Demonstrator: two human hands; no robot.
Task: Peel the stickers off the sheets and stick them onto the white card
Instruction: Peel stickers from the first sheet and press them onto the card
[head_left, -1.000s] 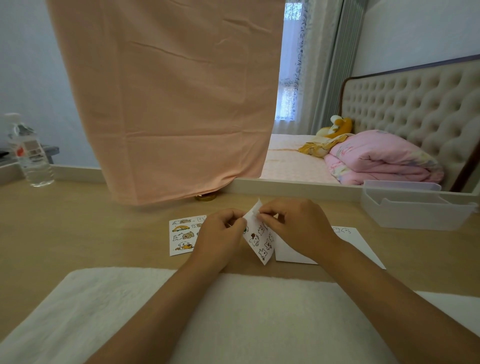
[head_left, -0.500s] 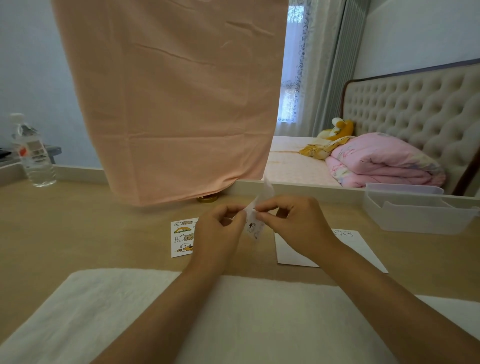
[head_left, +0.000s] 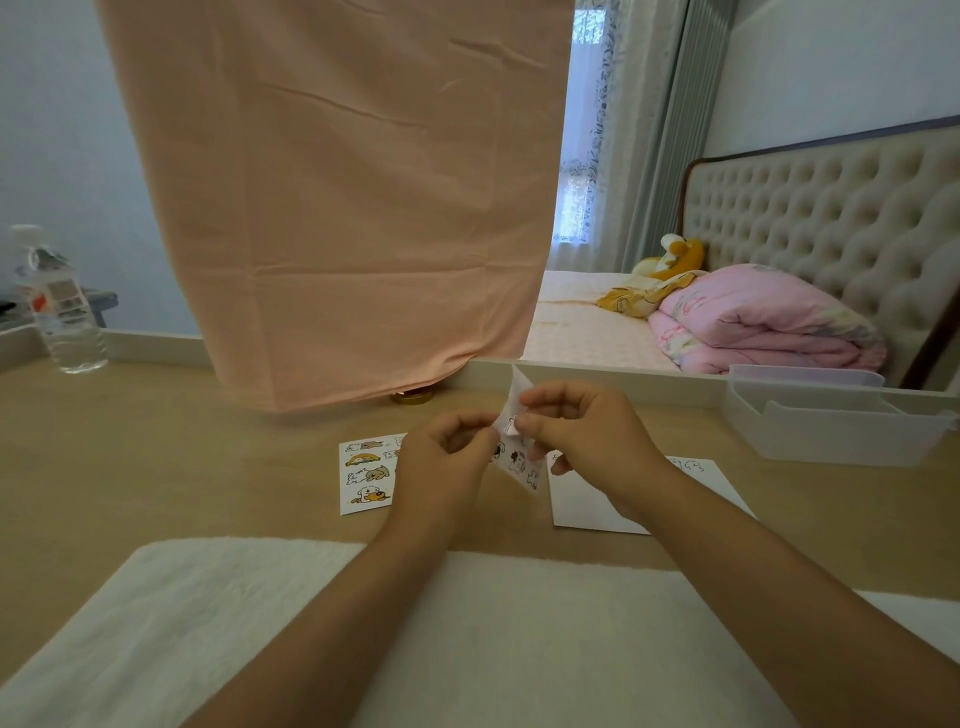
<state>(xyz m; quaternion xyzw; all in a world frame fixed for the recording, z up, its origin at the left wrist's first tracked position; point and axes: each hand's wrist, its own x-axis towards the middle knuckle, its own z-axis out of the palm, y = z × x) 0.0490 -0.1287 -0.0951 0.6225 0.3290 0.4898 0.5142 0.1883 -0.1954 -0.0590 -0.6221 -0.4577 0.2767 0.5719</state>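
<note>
Left hand (head_left: 441, 462) and right hand (head_left: 592, 441) pinch one cartoon-animal sticker sheet (head_left: 519, 463), held off the desk (head_left: 208, 467).

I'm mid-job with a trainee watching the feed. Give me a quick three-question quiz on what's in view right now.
1. True or false: the held sticker sheet lies flat on the table.
2. Where is the white card? A) flat on the table, by the right hand; B) pinched in the left hand alone; C) held up in both hands.
3. Fill in: the second sticker sheet lies flat on the table to the ___ of the left hand.

Key: 1 false, as both hands hold it up off the table; 2 A; 3 left.
</note>
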